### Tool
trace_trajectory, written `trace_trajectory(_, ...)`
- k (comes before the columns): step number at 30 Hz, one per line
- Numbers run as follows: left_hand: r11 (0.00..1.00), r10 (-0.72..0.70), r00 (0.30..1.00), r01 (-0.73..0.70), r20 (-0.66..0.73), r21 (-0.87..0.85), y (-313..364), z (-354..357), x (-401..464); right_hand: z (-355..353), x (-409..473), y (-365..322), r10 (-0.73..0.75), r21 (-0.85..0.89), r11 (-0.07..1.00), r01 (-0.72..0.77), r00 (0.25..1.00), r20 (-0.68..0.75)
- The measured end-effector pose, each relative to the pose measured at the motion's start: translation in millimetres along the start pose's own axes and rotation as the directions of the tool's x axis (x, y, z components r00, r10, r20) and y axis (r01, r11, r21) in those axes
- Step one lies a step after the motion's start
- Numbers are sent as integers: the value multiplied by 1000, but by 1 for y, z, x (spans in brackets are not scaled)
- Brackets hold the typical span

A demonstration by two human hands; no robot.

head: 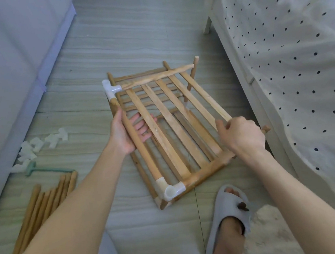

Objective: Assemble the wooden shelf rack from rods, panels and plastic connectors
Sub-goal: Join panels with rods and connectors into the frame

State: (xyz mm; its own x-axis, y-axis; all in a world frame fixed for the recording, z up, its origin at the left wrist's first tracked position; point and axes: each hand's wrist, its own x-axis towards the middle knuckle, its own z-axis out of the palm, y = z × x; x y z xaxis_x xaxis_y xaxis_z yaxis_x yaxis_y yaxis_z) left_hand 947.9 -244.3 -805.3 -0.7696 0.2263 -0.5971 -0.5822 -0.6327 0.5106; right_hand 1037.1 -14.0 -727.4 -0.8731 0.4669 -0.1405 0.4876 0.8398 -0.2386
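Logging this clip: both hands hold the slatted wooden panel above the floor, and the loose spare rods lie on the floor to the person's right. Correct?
One detail is wrong: the head view shows the loose spare rods on the floor to the person's left, not right. The left hand and right hand do hold the slatted wooden panel above the floor.

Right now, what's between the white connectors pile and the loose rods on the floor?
In the head view, a green tool lies on the floor between the connectors and the rods.
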Motion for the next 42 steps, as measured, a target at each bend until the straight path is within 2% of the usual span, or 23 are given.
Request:
trace_trajectory(3, 999, 0, 1000, 0, -7, -50, 15, -2, 20, 3, 36, -45, -286, 142, 946, 292, 956, -58)
trace_trajectory(6, 998, -22, 999, 24, 30, -63, 30, -3, 36, 20, 81, -96, -523, 63, 850, 523, 852, -25)
trace_trajectory(9, 995, -39, 997, 45, 69, -90, 42, -4, 52, 40, 126, -144, -636, -42, 768, 639, 769, 60)
trace_trajectory(13, 993, -67, 991, 78, 115, -85, 52, -6, 70, 64, 171, -193, -690, -40, 707, 706, 700, 185)
trace_trajectory(16, 995, -78, 990, 85, 121, -55, 56, -6, 81, 84, 184, -201, -677, -19, 700, 714, 671, 303)
trace_trajectory(23, 995, -80, 994, 75, 78, 65, 58, -2, 93, 106, 191, -191, -729, 21, 675, 737, 663, 171)
trace_trajectory(27, 991, -119, 989, 112, 86, 79, 67, -4, 89, 108, 184, -193, -702, -10, 703, 711, 696, 148)
trace_trajectory(30, 987, -137, 987, 128, 89, 94, 73, -6, 84, 104, 170, -189, -719, -28, 681, 732, 675, 164)
trace_trajectory(32, 980, -127, 990, 115, 63, 161, 75, -7, 78, 96, 158, -176, -734, 28, 673, 739, 664, 145)
trace_trajectory(34, 965, -83, 996, 85, -16, 247, 74, -9, 68, 84, 151, -151, -720, 80, 694, 715, 686, 106)
trace_trajectory(37, 947, -41, 997, 61, -70, 315, 67, -9, 45, 60, 143, -100, -607, 52, 794, 606, 784, 127)
trace_trajectory(39, 939, -27, 993, 64, -113, 338, 56, -7, 25, 45, 138, -64, -484, 28, 871, 490, 850, 208)
trace_trajectory(42, 908, 28, 983, 51, -181, 416, 36, -5, -4, 22, 123, -18, -321, 3, 938, 346, 868, 379)
